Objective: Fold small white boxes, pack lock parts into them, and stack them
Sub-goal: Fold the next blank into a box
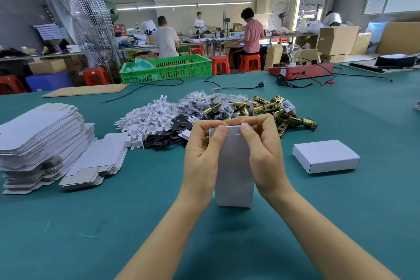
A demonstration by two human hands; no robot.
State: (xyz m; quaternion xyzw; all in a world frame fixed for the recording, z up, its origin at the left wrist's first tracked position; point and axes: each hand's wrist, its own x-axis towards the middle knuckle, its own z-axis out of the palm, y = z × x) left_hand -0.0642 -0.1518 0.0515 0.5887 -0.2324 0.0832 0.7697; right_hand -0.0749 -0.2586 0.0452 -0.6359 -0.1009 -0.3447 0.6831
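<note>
In the middle of the frame, a small white box (234,166) stands on its end on the green counter (159,223). The left hand (202,150) and the right hand (263,148) both grip its top, thumbs pressing the top flap. To close it well, I think both thumbs should push evenly so the flap tucks in straight. A finished box (326,155) lies at the right. Brass lock parts (272,109) sit piled behind the hands.

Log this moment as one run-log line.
step: closing box top | left hand: pinches white box | right hand: pinches it | finished box: on table
</note>
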